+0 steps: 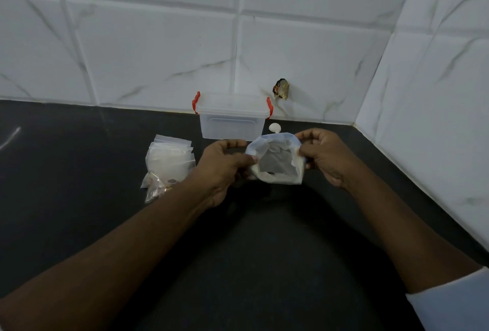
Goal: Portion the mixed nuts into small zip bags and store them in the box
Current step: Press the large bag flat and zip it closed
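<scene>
Both forearms reach forward over the dark tabletop (79,171). The left hand (225,169) pinches the left rim of a small zip bag (277,161), and the right hand (325,156) pinches its right rim, holding the mouth spread wide just in front of the lidded clear box (232,121) with red clips. A pile of bags (166,161) lies left of the hands.

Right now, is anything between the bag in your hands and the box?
Only the lid: it sits on the box and closes the way in. Nothing else visible lies between the bag and it.
</scene>
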